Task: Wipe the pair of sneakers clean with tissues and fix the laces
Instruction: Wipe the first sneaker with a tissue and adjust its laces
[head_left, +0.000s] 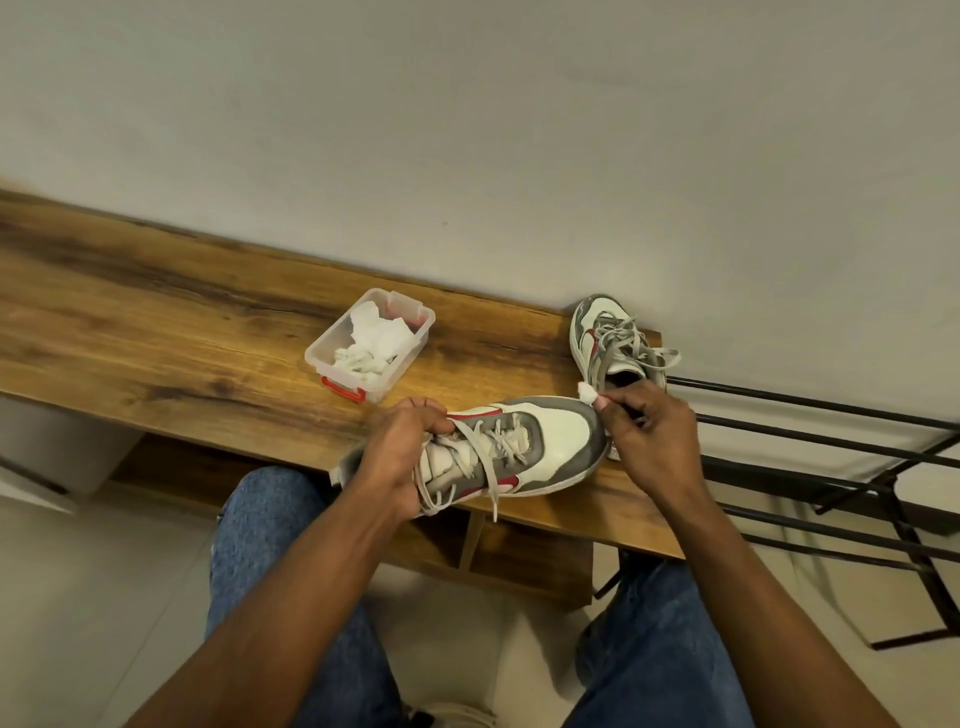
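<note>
Now the left hand (397, 457) grips the heel end of a sneaker (519, 447) on the wooden bench (156, 332). At its 3 o'clock toe, the right hand (649, 441) pinches a small tissue (587, 391); the other sneaker (613, 343) sits at 1 o'clock

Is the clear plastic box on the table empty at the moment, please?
No, the clear plastic box holds crumpled white tissues.

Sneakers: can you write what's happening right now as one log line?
step: wiping toe | left hand: holding near sneaker | right hand: pinching tissue | far sneaker: laces loose | tissue box: open
</note>
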